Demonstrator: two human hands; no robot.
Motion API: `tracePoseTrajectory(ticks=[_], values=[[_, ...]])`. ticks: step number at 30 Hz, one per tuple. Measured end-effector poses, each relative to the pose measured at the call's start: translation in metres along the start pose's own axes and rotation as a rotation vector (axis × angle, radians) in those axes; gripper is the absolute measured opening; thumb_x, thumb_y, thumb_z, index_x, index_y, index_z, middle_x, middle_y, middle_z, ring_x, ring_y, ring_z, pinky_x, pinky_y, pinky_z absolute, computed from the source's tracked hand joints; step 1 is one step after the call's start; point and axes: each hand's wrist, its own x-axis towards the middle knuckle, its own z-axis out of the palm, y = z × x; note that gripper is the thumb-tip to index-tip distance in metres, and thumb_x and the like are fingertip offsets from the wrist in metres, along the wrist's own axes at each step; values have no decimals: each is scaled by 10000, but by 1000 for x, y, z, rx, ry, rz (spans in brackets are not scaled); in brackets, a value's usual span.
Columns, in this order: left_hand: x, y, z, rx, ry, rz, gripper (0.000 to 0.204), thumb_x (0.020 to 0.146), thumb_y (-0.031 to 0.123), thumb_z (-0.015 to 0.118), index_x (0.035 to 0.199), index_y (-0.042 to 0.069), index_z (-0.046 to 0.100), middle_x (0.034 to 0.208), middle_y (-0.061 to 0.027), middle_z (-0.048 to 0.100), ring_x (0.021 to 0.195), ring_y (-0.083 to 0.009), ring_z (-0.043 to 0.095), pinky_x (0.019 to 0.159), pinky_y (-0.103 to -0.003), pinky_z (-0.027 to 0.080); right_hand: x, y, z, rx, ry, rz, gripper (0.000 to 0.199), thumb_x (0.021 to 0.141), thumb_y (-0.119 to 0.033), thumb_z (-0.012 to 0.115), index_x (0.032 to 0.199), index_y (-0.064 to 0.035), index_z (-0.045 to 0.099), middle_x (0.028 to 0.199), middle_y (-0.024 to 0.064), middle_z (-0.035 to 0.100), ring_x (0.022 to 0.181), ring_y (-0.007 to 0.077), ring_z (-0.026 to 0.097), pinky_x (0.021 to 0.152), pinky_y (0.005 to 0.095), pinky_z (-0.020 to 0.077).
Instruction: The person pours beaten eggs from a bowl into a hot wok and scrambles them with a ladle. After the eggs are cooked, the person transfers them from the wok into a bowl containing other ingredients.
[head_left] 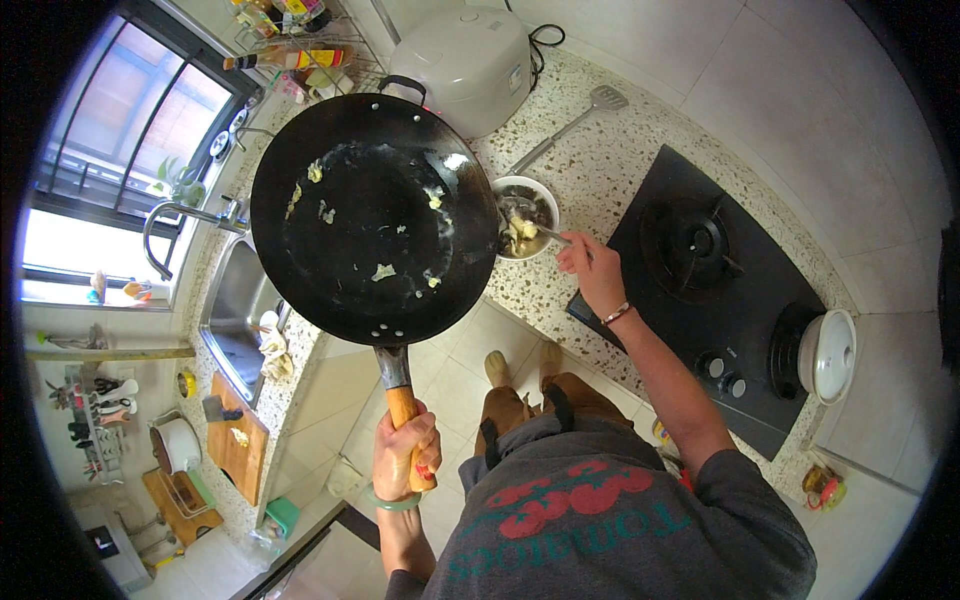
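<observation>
My left hand point(405, 450) is wrapped round the wooden handle of a large black wok point(360, 210), lifted and tilted with its inside showing. Several pale yellow scraps of food point(384, 271) cling to the wok's surface. The wok's right rim reaches a white bowl point(548, 205) on the counter and partly covers it. Inside the bowl are pale yellow pieces point(522, 229) in dark liquid. My right hand point(592, 268) pinches the thin handle of a metal utensil point(552, 236) whose head is down in the bowl; its exact kind cannot be made out.
A slotted metal spatula point(570, 130) lies on the speckled counter behind the bowl. To the right is a black gas hob point(690, 300) with a lidded white pot point(828, 357). A rice cooker point(465, 65) stands behind; the sink point(240, 310) and a cutting board point(236, 450) are left.
</observation>
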Motion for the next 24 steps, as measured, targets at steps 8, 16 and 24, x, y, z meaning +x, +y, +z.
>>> tracePoseTrajectory(ticks=[8,16,24], values=[[-2,1,-1,-20,-3,-5,143,820,65,562,906,21,456,583,-3,399,367,-68,338,312,-209,290,13,-22,-19,392,22,226,356,1005,-249,419,1053,46,613,802,146,690,695,210,700,596,287,570],[-2,0,-2,-32,3,8,142,818,67,572,890,27,456,581,-2,399,365,-68,340,312,-210,298,7,-49,-28,189,-6,52,381,1023,-253,399,1109,61,597,810,133,690,700,174,688,618,252,547],[-2,-1,-3,-43,-10,12,132,821,59,569,875,26,454,574,-4,399,360,-71,343,314,-211,319,6,-37,-31,-57,-50,-206,249,985,-162,477,1108,14,602,843,134,693,727,187,692,624,270,547]])
